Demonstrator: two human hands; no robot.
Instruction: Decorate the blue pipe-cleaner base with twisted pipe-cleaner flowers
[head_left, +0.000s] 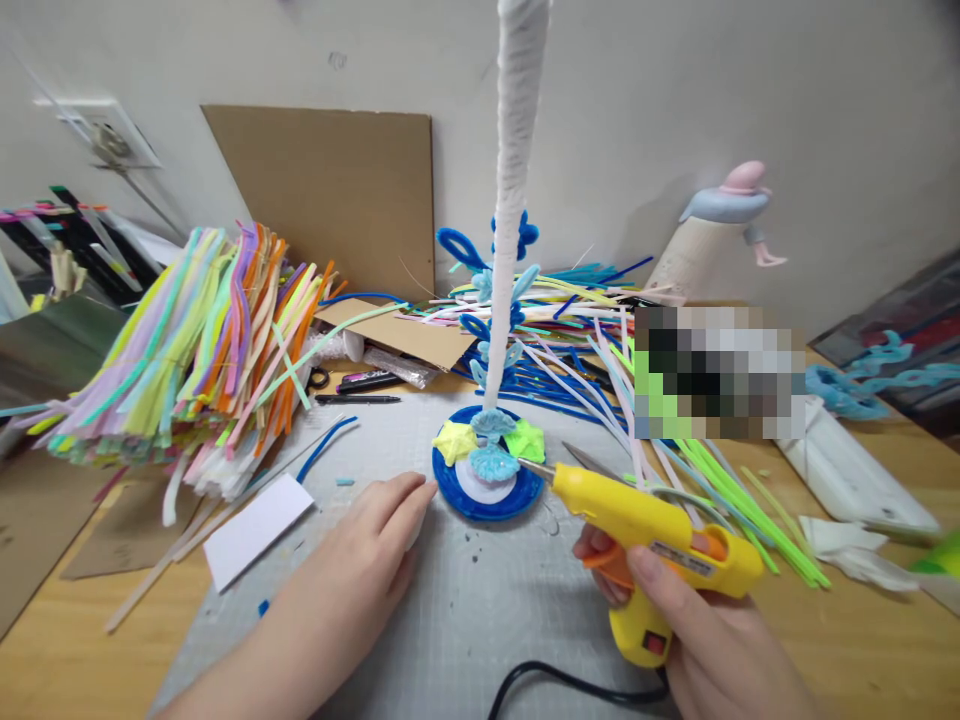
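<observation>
1. Your right hand (716, 635) grips the glue gun (626, 507).
2. Your left hand (375, 535) sits beside the round base (487, 510), mid-mat (420, 630); grip unclear.
3. Nozzle (538, 470) drift could smear the green star (526, 441).

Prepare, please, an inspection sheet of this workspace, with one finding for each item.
Surface: grey cutting mat on wooden table.
Workpiece: white wrapped stem, upright at blue round base; yellow star and green star on base.
Clutter: pipe-cleaner bundle, white card, black pen.
Left hand: beside base, contact unclear.
Right hand: grips yellow glue gun, nozzle near green star.
Cables: black cord below glue gun.
Surroundings: cardboard sheet against wall; plug in socket.
</observation>
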